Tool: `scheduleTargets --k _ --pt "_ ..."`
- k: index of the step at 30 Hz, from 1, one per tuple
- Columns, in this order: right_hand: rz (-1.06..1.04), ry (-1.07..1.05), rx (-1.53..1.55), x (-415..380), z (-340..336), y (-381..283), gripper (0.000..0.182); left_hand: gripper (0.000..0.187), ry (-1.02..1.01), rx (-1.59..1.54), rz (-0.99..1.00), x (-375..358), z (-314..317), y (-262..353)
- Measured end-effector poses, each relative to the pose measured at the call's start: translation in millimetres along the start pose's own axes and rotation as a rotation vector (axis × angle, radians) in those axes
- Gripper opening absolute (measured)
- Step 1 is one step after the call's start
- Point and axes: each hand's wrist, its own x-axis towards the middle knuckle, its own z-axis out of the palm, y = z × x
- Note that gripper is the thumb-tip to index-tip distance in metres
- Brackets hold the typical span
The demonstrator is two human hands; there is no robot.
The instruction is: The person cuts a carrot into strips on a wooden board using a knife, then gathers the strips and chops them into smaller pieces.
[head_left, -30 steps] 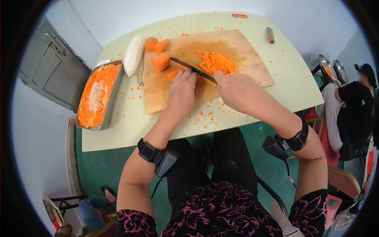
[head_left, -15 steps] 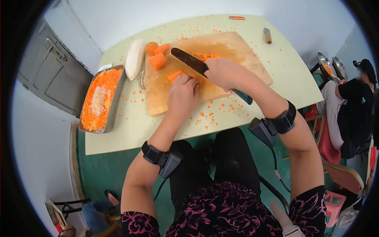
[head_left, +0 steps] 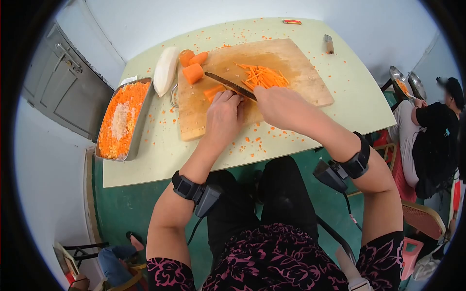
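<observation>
My left hand (head_left: pixel 225 112) has its fingertips curled down on a cut carrot piece (head_left: pixel 212 92), pressing it to the wooden cutting board (head_left: pixel 194 123). In my right hand (head_left: pixel 281 107) is a dark-bladed knife (head_left: pixel 228 83), its blade close along the left fingertips with the edge over the carrot. The handle is hidden inside my fist. Past the blade lies a heap of carrot strips (head_left: pixel 266 76). Chunks of carrot (head_left: pixel 193 73) rest at the board's far left corner.
Left of the board stands a metal tray (head_left: pixel 137 137) heaped with chopped orange and pale bits. A peeled white radish (head_left: pixel 166 70) lies beside it. A peeler-like tool (head_left: pixel 329 44) and a small red packet (head_left: pixel 291 22) lie farther back. Another person (head_left: pixel 432 121) sits at the right.
The knife has turned its blade narrow side up and come nearer my left fingers. My right hand has dropped slightly, uncovering the carrot strips. My left hand stays nearly in place.
</observation>
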Motion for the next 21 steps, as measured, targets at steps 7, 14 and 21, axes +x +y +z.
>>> scheduleTargets --k 7,14,21 --pt "0.306 -0.164 0.270 27 -18 -8 0.018 0.007 0.013 0.001 -0.032 -3 0 2" --pt "0.320 -0.135 0.372 -1 -26 8 0.026 0.007 -0.032 -0.003 -0.040 3 3 3" --pt "0.204 -0.004 0.189 -9 -8 16 0.028 0.009 -0.043 0.112 0.006 -2 -1 1"
